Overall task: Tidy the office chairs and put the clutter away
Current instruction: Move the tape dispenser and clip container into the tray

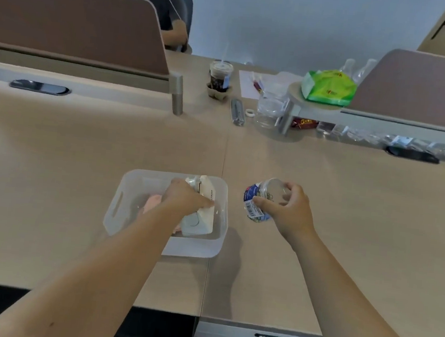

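Observation:
A clear plastic bin (127,199) sits on the desk in front of me. Inside it, my left hand (185,196) grips a white and beige box (200,221), which stands tilted against a pink item (152,202). To the right of the bin, my right hand (291,211) holds a small clear jar (256,199) with a blue label and a barcode, tipped on its side just above the desk.
At the back of the desk stand an iced coffee cup (219,79), a pen case (237,112), a tape roll (250,112), a clear container (269,113), papers and a green bag (328,87) on a small shelf. Brown dividers flank both sides. A person sits behind the left one.

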The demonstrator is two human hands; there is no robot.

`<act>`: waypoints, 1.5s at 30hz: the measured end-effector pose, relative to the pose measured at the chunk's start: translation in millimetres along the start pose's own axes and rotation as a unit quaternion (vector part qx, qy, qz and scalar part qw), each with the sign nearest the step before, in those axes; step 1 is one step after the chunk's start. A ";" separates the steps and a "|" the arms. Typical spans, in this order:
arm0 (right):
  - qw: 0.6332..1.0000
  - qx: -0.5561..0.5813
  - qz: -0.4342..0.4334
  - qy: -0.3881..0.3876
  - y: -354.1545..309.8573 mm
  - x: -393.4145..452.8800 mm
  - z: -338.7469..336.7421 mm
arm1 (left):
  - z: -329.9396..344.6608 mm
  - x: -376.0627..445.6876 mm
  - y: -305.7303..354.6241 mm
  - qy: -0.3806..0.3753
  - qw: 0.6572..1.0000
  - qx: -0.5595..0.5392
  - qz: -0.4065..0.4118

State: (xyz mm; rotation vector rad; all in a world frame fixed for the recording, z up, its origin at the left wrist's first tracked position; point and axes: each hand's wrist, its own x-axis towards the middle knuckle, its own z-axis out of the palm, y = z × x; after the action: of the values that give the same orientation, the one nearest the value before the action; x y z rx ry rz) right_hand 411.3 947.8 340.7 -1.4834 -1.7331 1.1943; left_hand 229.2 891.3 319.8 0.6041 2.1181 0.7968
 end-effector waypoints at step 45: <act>0.888 -0.326 -0.182 -0.268 -34.8 17.2 178.3 | -127.6 22.2 -77.3 0.144 0.978 -0.117 0.090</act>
State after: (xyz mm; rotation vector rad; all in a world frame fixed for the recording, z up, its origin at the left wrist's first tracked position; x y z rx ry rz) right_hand 238.9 917.2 289.5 -1.1031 -2.8537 0.9002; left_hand 102.8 809.0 317.9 0.5883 2.2012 1.2823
